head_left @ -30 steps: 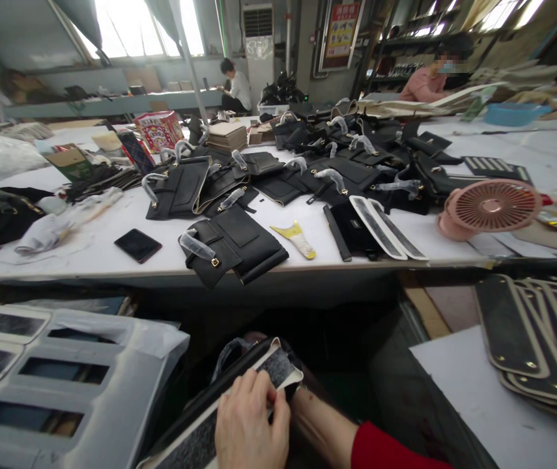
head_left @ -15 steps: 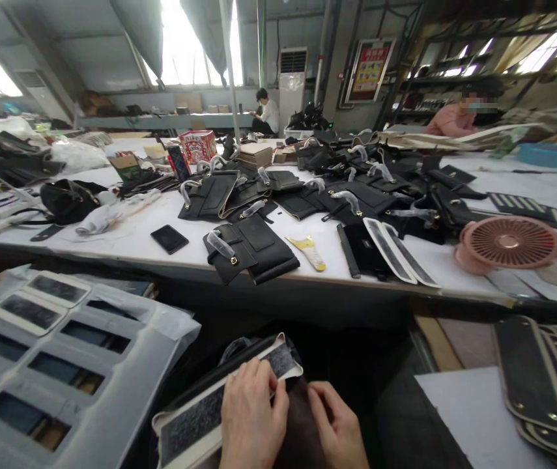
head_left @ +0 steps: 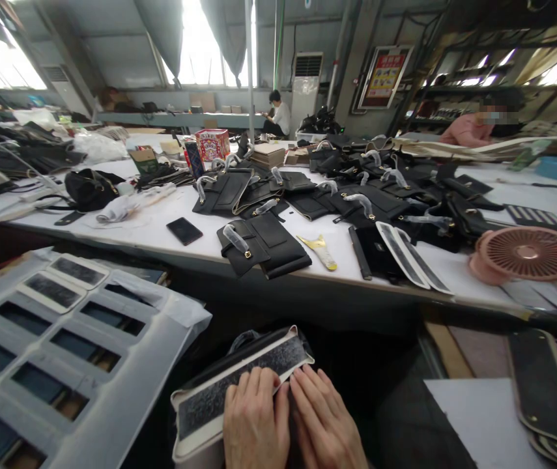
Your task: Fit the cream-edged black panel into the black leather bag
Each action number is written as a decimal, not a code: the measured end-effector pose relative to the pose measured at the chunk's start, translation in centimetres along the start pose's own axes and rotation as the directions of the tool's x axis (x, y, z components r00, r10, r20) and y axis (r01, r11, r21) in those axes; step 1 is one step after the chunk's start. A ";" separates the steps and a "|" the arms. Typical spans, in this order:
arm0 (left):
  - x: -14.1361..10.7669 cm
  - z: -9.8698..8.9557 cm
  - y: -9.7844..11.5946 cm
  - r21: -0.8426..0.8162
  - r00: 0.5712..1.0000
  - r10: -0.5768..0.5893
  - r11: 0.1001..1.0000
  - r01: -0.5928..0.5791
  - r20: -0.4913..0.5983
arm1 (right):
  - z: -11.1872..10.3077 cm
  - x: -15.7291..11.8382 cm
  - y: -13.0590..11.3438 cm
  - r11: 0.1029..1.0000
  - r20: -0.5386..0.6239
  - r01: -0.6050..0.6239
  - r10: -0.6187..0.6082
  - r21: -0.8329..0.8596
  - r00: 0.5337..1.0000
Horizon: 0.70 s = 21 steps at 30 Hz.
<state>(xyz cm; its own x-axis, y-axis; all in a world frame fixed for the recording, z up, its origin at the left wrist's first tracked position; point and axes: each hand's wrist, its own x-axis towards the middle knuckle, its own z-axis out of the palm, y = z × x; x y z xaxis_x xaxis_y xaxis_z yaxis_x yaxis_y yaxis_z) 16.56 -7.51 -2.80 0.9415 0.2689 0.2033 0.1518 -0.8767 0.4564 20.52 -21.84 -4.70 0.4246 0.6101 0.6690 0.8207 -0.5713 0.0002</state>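
Note:
A dark leather piece with a pale border and a speckled grey strip lies slanted at the bottom centre. My left hand is on its near edge, fingers curled over the pale border and thumb pressed beside them. Close against it, my right hand has its fingers together on the same edge, near the right corner. Both hands pinch or press this edge; the undersides of the fingers are hidden. Dark material hangs below, between the hands.
A white table ahead bears black bags, a phone and a pink fan. At left stands a grey frame with slots. Stacked dark panels lie at right. Two people are farther back.
My right hand has moved in beside my left hand, its fingers now laid along the pale edge. The view has shifted a little, so the table things appear farther right.

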 end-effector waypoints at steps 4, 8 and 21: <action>-0.7 0.0 -0.6 -0.042 1.000 -0.012 0.999 0.011 -0.011 | 0.4 0.0 -0.6 1.000 -0.007 0.000 -0.001 -0.027 1.000; -1.1 -0.3 -1.5 -0.030 0.999 -0.031 0.999 0.030 -0.030 | 1.1 0.1 -1.3 1.000 -0.044 -0.006 0.005 -0.016 0.999; -2.3 -1.1 -3.5 -0.041 0.992 -0.039 0.999 0.034 -0.120 | 2.1 0.5 -3.0 0.994 -0.039 0.085 -0.083 0.070 0.996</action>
<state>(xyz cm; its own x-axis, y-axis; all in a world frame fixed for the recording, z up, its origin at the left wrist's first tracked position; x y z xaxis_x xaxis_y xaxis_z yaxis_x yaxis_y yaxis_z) 13.54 -4.59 -3.91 0.8920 0.3484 0.2879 0.1714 -0.8502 0.4978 19.10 -18.64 -5.94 0.3398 0.6332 0.6954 0.8786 -0.4775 0.0055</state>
